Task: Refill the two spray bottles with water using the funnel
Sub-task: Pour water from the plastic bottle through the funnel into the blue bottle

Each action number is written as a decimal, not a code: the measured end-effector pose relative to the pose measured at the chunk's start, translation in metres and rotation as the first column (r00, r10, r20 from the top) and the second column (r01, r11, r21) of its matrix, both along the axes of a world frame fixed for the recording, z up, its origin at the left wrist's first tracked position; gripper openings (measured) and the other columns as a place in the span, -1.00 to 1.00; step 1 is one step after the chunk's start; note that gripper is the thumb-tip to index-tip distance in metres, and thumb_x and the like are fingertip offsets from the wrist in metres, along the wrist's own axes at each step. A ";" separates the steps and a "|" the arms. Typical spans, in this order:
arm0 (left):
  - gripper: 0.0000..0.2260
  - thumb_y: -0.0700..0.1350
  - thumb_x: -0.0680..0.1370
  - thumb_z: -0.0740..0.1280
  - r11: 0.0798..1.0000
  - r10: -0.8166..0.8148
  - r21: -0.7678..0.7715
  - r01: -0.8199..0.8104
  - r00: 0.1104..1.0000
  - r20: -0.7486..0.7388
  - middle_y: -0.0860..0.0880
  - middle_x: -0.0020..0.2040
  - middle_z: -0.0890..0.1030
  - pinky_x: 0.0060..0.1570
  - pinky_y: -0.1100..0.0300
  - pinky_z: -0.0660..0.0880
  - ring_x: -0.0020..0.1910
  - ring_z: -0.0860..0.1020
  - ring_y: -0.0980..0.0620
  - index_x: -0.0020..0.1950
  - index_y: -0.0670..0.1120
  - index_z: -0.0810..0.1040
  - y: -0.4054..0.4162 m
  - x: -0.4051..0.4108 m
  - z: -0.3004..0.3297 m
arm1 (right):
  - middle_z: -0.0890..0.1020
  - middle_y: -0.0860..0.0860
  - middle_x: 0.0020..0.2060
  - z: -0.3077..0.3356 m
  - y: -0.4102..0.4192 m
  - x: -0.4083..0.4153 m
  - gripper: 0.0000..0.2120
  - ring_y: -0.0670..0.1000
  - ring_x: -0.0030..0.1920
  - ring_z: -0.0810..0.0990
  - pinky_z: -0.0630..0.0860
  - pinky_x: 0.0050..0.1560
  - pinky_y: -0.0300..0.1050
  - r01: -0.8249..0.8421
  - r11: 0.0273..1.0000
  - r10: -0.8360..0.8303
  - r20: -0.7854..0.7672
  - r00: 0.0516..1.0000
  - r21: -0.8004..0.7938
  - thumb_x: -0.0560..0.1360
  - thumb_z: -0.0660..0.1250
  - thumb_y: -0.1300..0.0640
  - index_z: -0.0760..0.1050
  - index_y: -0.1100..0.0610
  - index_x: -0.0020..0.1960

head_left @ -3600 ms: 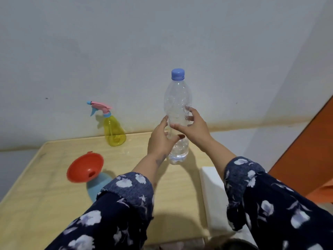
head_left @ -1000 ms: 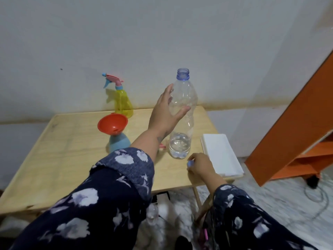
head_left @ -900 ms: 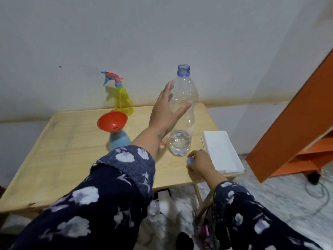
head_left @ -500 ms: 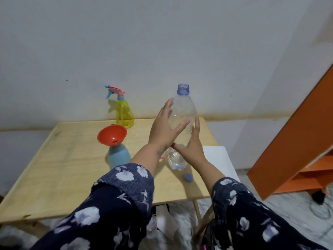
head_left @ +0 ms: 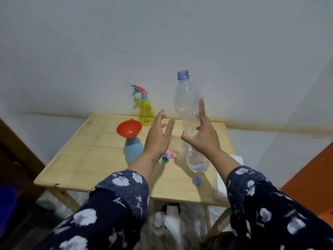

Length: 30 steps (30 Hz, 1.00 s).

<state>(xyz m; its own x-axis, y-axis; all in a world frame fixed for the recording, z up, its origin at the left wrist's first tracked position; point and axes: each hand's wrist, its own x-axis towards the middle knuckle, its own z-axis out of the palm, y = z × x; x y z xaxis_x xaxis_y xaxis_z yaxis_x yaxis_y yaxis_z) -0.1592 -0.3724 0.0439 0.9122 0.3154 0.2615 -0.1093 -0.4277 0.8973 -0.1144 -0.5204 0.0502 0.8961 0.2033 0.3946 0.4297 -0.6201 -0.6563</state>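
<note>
My right hand (head_left: 201, 138) grips the middle of a clear, uncapped water bottle (head_left: 187, 101), which leans slightly and has a little water at its bottom. My left hand (head_left: 158, 136) is open just left of the bottle, not touching it. The bottle's blue cap (head_left: 196, 181) lies on the wooden table (head_left: 93, 152) near the front edge. An orange funnel (head_left: 128, 129) sits in the neck of the blue spray bottle (head_left: 133, 152). That bottle's pink and blue spray head (head_left: 168, 156) lies beside it. A yellow spray bottle (head_left: 146, 112) with its trigger head on stands by the wall.
A folded white cloth (head_left: 221, 179) lies at the table's right edge. An orange shelf unit (head_left: 310, 181) stands to the right. The white wall runs right behind the table. Bottles and bags sit on the floor under the table's front edge.
My left hand has let go of the water bottle and moved a little to the left. My right hand has closed around the bottle's middle. The cap stays on the table.
</note>
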 end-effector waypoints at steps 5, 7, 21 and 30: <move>-0.82 -0.06 0.59 0.27 0.983 0.179 -0.009 -0.186 0.955 -0.238 -0.01 0.10 0.59 0.11 -0.02 0.56 0.02 0.60 0.03 0.19 0.04 0.51 0.034 -0.044 -0.062 | 0.48 -0.09 0.03 0.022 -0.005 -0.008 0.10 -0.06 -0.10 0.49 0.55 -0.09 -0.02 -0.153 0.958 0.150 -0.031 0.988 -0.241 0.26 0.43 -0.09 -0.36 -0.40 0.42; -0.87 -0.07 0.57 0.28 0.962 0.259 0.008 -0.272 0.907 -0.332 -0.08 0.10 0.62 0.06 -0.05 0.58 -0.02 0.63 -0.06 0.09 0.05 0.53 0.055 -0.058 -0.075 | 0.48 -0.09 0.01 0.027 -0.006 -0.010 0.10 -0.03 -0.04 0.51 0.54 -0.07 -0.02 -0.214 0.914 0.203 -0.067 0.977 -0.346 0.26 0.43 -0.12 -0.38 -0.41 0.41; -0.28 0.02 0.49 0.44 0.961 0.276 0.100 -0.258 0.881 -0.384 -0.10 0.50 0.26 0.30 -0.02 0.39 0.41 0.35 -0.13 0.54 -0.10 0.17 0.126 -0.031 -0.082 | 0.60 0.04 0.02 0.042 0.027 -0.025 0.05 0.12 0.01 0.58 0.55 0.02 0.04 -0.319 0.644 0.153 -0.292 0.944 -0.695 0.15 0.26 -0.40 -0.37 -0.42 0.40; -0.42 -0.01 0.44 0.49 0.995 0.098 0.035 -0.091 0.942 -0.320 -0.11 0.28 0.51 0.15 -0.02 0.50 0.21 0.52 -0.12 0.39 -0.10 0.38 0.145 -0.010 -0.101 | 0.59 0.01 0.02 0.045 0.043 -0.048 0.03 0.07 -0.09 0.58 0.51 -0.10 -0.07 -0.246 0.537 0.038 -0.269 0.963 -0.807 0.25 0.37 -0.29 -0.36 -0.46 0.38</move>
<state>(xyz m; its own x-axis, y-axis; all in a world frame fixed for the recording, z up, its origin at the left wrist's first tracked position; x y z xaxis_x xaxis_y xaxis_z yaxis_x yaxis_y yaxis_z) -0.1692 -0.2277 -0.0567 0.9150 0.4021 -0.0334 0.2248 -0.4392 0.8698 -0.1622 -0.4770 0.0955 0.8572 0.4757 -0.1972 0.4918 -0.8698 0.0399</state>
